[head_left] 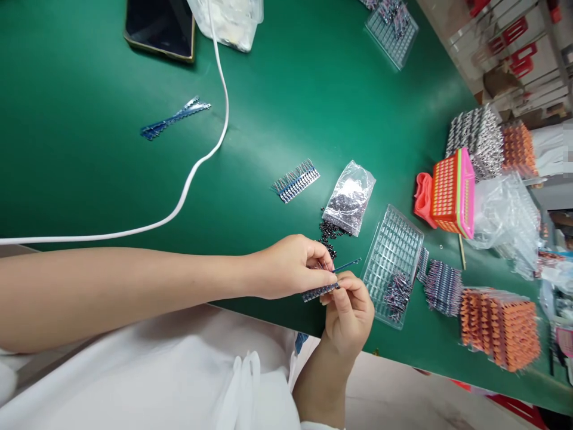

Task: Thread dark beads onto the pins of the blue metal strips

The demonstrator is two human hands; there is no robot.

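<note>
My left hand (293,266) is closed around a blue strip of small parts (320,292) with thin wire legs, just above the table's near edge. The fingers of my right hand (350,310) pinch at the right end of this strip, close to my left thumb; whatever small piece they grip is hidden. A narrow blue edge of the strip (348,265) sticks out beyond the fingertips. Just behind my hands lies a loose pile of tiny black beads (330,230), beside a clear plastic bag (350,197) of similar beads. Another wired strip (296,180) rests farther back.
A clear compartment tray (385,248) holds small wired parts at right. Beyond it stand stacked strips (443,288), orange stacks (500,328) and an orange basket (446,194). A white cable (192,173) crosses the green table. Blue strips (174,118) and a phone (160,27) lie at left.
</note>
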